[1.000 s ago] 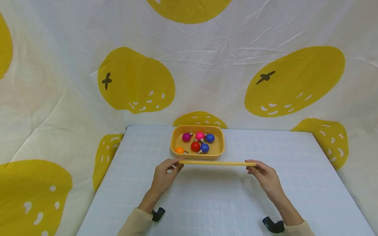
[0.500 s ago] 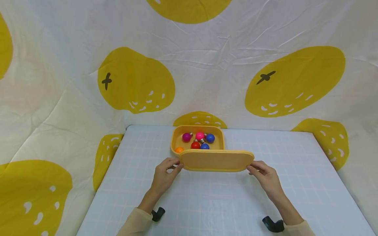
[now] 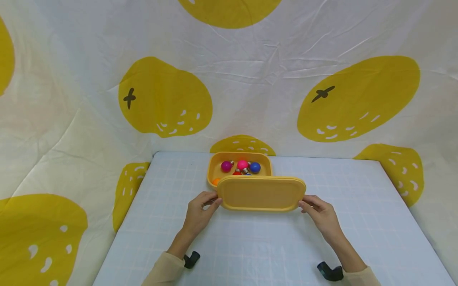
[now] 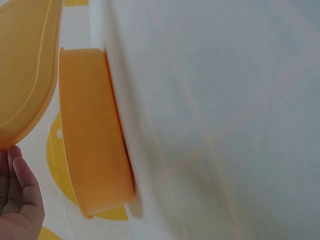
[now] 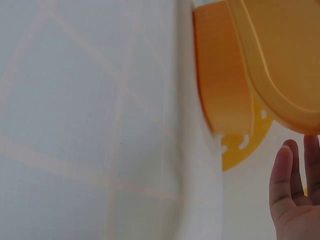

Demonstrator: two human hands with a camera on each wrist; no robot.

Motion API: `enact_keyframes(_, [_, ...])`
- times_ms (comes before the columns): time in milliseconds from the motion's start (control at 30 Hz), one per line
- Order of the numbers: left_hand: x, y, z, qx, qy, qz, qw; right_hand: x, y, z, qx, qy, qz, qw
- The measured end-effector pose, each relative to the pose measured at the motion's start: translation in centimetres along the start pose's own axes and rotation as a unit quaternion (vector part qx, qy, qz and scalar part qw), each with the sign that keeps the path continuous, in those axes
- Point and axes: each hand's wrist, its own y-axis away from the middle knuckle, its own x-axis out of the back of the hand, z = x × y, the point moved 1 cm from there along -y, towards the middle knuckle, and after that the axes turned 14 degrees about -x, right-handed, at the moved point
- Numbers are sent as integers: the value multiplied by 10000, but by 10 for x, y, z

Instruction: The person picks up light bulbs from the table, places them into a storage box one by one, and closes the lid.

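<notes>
Between my two hands is a yellow oval-cornered lid (image 3: 261,194), raised above the table and tilted so its broad rimmed face shows in the head view. My left hand (image 3: 201,210) pinches its left end, and my right hand (image 3: 322,216) pinches its right end. Behind it, a yellow tub (image 3: 212,167) stands at the back of the table, its front partly hidden by the lid. Inside lie small coloured bulbs with metal screw bases: a purple bulb (image 3: 226,166), a pink bulb (image 3: 242,165), a blue bulb (image 3: 255,167), an orange bulb (image 3: 216,181) and others partly covered.
A pale checked cloth covers the table (image 3: 250,246). White fabric with large yellow fruit prints (image 3: 165,97) hangs right behind the table's back edge. A black wrist mount (image 3: 192,259) sits at the left wrist, another black mount (image 3: 330,271) at the right.
The lid has turned from edge-on to show its broad face, its upper edge rising in view to hide the tub's front and some bulbs. Both hands stay nearly in place.
</notes>
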Motion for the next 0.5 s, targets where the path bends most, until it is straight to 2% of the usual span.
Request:
enact_keyframes(100, [-1,2,-6,14,-37,2,10000,0,0,0,-34,-16,-31,10000])
enact_keyframes(300, [-4,10,-31,94,22,49,9999,-1,-2,0,-38,-28,-37,10000])
enact_keyframes(500, [-3,11,-37,56,293,98,9995,-1,-3,0,-12,-48,-81,10000])
